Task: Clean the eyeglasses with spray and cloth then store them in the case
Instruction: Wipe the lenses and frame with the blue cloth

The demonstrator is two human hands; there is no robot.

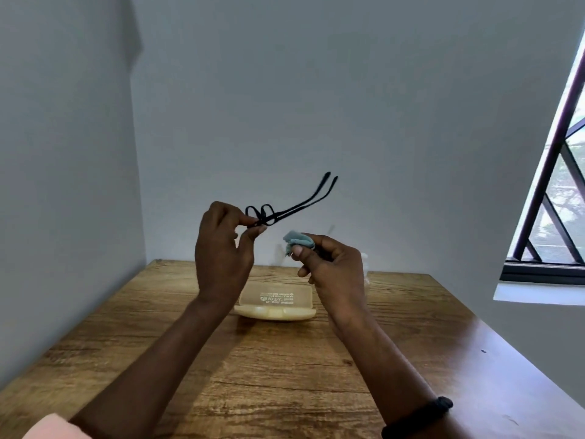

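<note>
Above the middle of the brown wood-grain table [253, 375], I see both bare hands raised in front of the plain grey wall. The left hand [221, 248] pinches the thin black wire-framed eyeglasses [285, 210] between thumb and forefinger, at the lens end of the frame. The glasses are seen almost edge-on. Their rounded rims loop just right of the fingertips, and the two slim temples lie side by side, slanting up to the far right, with slightly thicker curved tips. The right hand [332, 264] sits lower and to the right, its thumb and curled fingers clamped on a small soft blue-grey cloth [299, 241], bunched into a wad. I read the cloth as near the frame but apart from it.

Below the hands, between the two forearms, a cream semi-translucent plastic eyeglass case [275, 304] lies open on the table. Its rounded tray is nearer, and its flat lid lies on the far side, showing small white printed lettering. A pale translucent shape shows behind the right hand, too hidden for me to tell what it is.

A black band [421, 416] wraps the right forearm, and a pink fabric sleeve [50, 427] shows at the near left edge. On the right is a dark metal-barred window [554, 185].
</note>
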